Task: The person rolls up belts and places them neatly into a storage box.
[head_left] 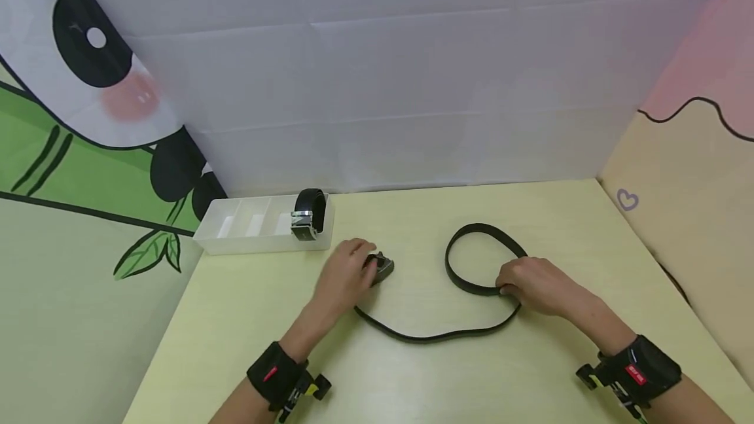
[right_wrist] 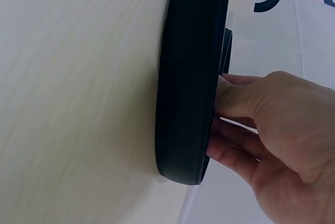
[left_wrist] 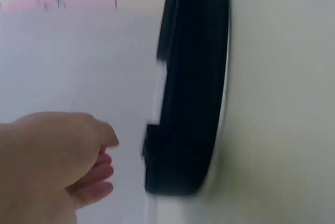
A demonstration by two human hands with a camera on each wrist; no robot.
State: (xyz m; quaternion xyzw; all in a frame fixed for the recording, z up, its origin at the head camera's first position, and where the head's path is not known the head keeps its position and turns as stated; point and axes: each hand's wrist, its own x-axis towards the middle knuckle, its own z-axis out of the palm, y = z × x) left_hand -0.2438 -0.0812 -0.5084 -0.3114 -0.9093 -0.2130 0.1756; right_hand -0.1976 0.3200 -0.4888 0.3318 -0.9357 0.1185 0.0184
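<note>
Pale table [head_left: 448, 385], on it a looped black belt [head_left: 432, 338], white divided tray [head_left: 259, 245]

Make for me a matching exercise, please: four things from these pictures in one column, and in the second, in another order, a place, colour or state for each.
1. Left hand
2. Rolled belt
3. Tray
4. Right hand

A. White, with compartments
B. Holding the loose belt
C. Close to the loose belt's buckle
D. At the tray's right end, head view

Pairs: 1-C, 2-D, 3-A, 4-B
</note>
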